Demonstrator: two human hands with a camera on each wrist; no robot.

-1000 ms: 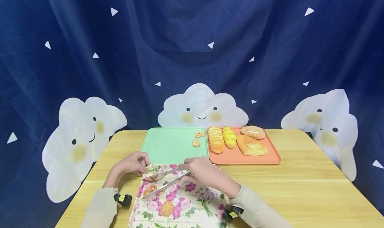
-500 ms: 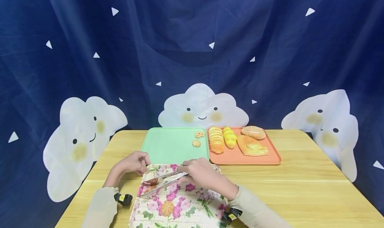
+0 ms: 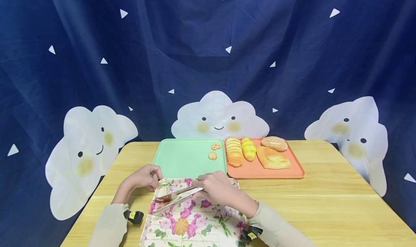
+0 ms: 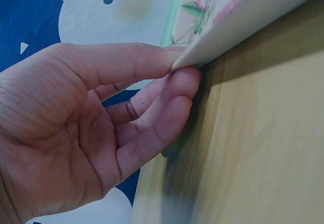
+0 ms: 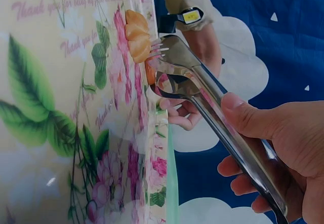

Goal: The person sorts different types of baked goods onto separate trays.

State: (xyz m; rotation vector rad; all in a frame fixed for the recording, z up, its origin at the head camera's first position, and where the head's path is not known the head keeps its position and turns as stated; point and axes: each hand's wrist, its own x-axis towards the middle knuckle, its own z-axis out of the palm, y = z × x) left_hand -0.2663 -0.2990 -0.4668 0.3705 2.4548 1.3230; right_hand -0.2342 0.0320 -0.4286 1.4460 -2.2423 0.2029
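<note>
My right hand (image 3: pixel 208 188) grips metal tongs (image 3: pixel 177 196) over the floral tray (image 3: pixel 195 221). The tong tips (image 5: pixel 157 64) are drawn in around a small orange-brown cookie (image 5: pixel 150 75) near the tray's left edge. A second cookie (image 5: pixel 136 35) lies just beyond the tips. My left hand (image 3: pixel 155 180) pinches the tray's far left corner (image 4: pixel 178 64) between thumb and fingers, lifting it a little off the table. Farther back, the green tray (image 3: pixel 182 156) holds two small cookies (image 3: pixel 212 155).
To the right of the green tray stands an orange tray (image 3: pixel 260 172) holding several breads, among them a sliced loaf (image 3: pixel 234 151) and a seeded bun (image 3: pixel 274 143). The wooden table (image 3: pixel 325 203) ends at a dark blue curtain with white cloud figures.
The tong arms have drawn closer together around the cookie. My right hand has shifted slightly left. The left hand keeps its pinch on the tray corner.
</note>
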